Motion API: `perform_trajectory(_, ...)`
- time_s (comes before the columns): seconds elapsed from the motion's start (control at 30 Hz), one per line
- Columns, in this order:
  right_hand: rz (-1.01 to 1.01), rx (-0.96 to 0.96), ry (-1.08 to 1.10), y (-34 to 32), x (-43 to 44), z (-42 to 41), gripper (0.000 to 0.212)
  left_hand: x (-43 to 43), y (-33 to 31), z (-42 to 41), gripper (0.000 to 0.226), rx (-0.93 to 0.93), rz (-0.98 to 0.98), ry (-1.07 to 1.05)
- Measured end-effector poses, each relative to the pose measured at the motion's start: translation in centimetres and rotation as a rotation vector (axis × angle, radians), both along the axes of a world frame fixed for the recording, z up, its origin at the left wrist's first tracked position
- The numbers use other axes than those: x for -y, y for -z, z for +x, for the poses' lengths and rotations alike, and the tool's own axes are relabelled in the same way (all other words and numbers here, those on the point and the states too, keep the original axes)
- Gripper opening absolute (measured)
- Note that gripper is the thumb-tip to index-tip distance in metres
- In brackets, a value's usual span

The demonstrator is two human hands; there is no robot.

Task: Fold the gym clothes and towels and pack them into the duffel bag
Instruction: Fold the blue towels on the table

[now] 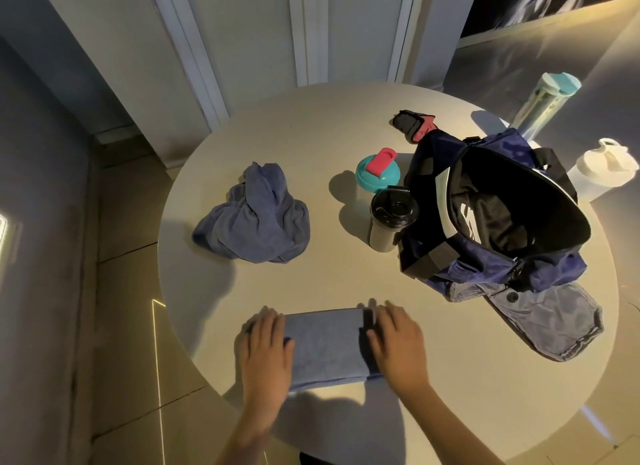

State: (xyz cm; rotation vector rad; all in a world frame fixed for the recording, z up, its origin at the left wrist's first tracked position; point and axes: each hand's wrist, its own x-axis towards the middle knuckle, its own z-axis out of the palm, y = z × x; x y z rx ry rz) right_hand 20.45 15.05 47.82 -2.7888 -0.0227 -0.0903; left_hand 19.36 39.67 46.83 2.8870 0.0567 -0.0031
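Surface: I am looking down on a round, pale surface (311, 125) with tiled floor (131, 326) to its left.
Folded towel: a blue-grey folded towel (325, 346) lies flat as a neat rectangle at the near edge of the surface, right in front of me.
Left hand: my left hand (265, 352) rests palm down on the towel's left end. Its fingers (266, 322) are straight and released, grasping nothing.
Right hand: my right hand (398, 343) rests palm down on the towel's right end, fingers likewise straight and released.
Crumpled towel: a second blue-grey crumpled towel (254, 215) sits in a loose heap at the left middle of the surface, well apart from the folded one.
Duffel bag: a navy duffel bag (478, 256) lies on the right side, its mouth wide open. A black garment (495, 218) with white marking is inside.
Shakers: a black shaker (391, 218) stands touching the bag's left side, with a teal shaker (377, 173) with a pink cap just behind it.
Far side: a black and pink glove (415, 125) lies behind the bag. A tall clear bottle (543, 104) and a white shaker (602, 173) stand at the far right edge.
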Motion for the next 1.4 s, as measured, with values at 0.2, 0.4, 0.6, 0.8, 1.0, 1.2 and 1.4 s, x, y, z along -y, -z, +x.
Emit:
perform_trajectory(0.2, -0.096, -0.227, -0.161, 3.1, 0.6, -2.6, 0.060, -0.4, 1.5, -2.5, 0.057, -0.155, 0.060, 0.104)
perform_trajectory(0.4, -0.098, -0.263, -0.145, 2.3, 0.0, -3.0, 0.064, -1.7, 0.9, -0.7, 0.057, -0.164, 0.125, 0.136)
perform_trajectory(0.6, -0.106, -0.241, -0.141, 1.9, 0.2, -3.2, 0.056, -1.6, -0.2, -0.5, 0.064, -0.213, -0.116, -0.353)
perform_trajectory(0.8, -0.147, -0.355, -0.204, 0.7, 0.1, -2.7, 0.055, -1.9, -0.7, 2.2, 0.043, -0.323, -0.347, -0.590)
perform_trajectory(1.0, -0.225, -0.383, -0.266, 0.1, 0.3, -2.2, 0.062, -1.9, -2.4, 3.3, 0.019, -0.213, -0.431, -0.464)
perform_trajectory(1.2, -0.298, -0.389, -0.295, 0.0, 0.5, -2.6, 0.061, -3.5, -2.3, 2.5, 0.022, -0.413, -0.617, -0.541)
perform_trajectory(1.4, -0.229, -0.324, -0.256, -0.3, 1.0, -2.8, 0.058, -2.1, -4.4, 1.2, 0.010, -0.132, -0.805, -0.389)
